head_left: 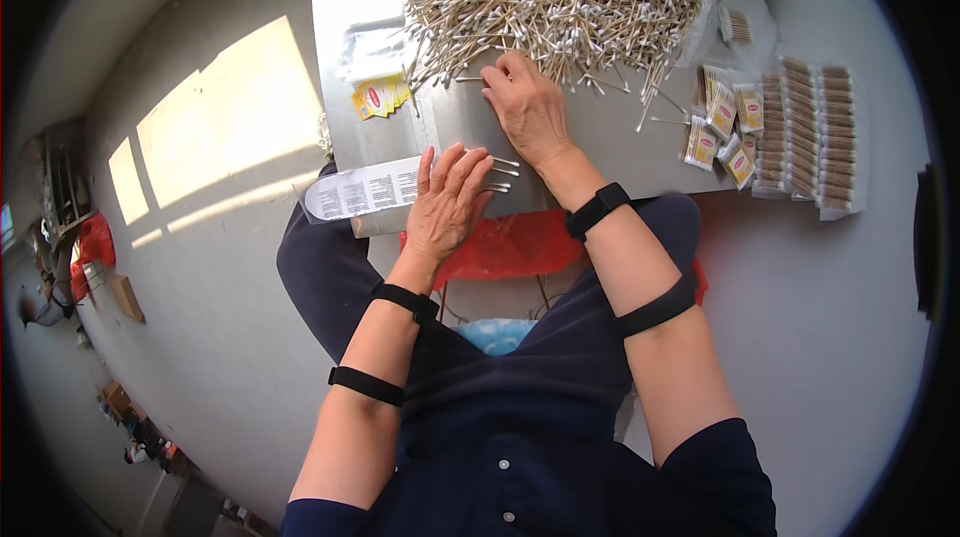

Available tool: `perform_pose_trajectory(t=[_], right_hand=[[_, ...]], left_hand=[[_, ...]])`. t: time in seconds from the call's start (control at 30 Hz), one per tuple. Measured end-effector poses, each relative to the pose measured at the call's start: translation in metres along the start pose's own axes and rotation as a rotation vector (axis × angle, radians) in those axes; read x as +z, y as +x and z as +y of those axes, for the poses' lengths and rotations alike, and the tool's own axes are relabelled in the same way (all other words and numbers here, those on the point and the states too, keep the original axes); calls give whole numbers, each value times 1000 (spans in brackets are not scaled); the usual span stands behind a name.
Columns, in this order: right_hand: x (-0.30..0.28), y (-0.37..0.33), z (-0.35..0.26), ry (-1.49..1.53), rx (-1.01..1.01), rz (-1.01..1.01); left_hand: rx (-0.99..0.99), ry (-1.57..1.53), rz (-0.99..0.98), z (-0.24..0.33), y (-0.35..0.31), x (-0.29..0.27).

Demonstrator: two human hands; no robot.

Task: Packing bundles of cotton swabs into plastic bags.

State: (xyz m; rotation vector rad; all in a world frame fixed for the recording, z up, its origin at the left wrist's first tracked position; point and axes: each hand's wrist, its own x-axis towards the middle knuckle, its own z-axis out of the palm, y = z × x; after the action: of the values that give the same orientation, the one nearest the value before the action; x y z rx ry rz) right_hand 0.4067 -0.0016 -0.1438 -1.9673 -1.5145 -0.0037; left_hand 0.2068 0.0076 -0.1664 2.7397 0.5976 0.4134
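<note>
Head view: few loose wooden swabs with white cotton tips (513,173) lie on near side of heaped swab pile (550,7); may roll apart if left hand (447,205) lifts unevenly. Right hand (530,115) at pile's near edge; hasty pull may drag strays. Left grip loosely bent over swabs; right narrow, fingers curled; cannot tell whether pinching any.

navy shirt (580,477) (pale buttons (504,464)) | dark trousers (325,272) | black straps (655,309), two per arm (685,387)

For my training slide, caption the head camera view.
Left hand by cotton swabs and a printed white strip; right hand at the edge of a large swab pile.
</note>
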Motion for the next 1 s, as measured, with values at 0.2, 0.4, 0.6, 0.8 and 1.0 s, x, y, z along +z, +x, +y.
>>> perform_pose_trajectory(t=[0.2, 0.4, 0.6, 0.8, 1.0], right_hand=[[-7, -59, -25, -12, -28, -110], [-13, -45, -13, 217, 565, 196], [-24, -49, 3, -20, 686, 29], [-35, -80, -32, 299, 504, -71], [-25, -84, -23, 211, 207, -74]], left_hand=[[16, 6, -14, -4, -9, 2], [19, -6, 16, -4, -7, 1], [14, -40, 14, -5, -6, 0], [17, -36, 9, -5, -7, 1], [9, -17, 42, -1, -3, 1]])
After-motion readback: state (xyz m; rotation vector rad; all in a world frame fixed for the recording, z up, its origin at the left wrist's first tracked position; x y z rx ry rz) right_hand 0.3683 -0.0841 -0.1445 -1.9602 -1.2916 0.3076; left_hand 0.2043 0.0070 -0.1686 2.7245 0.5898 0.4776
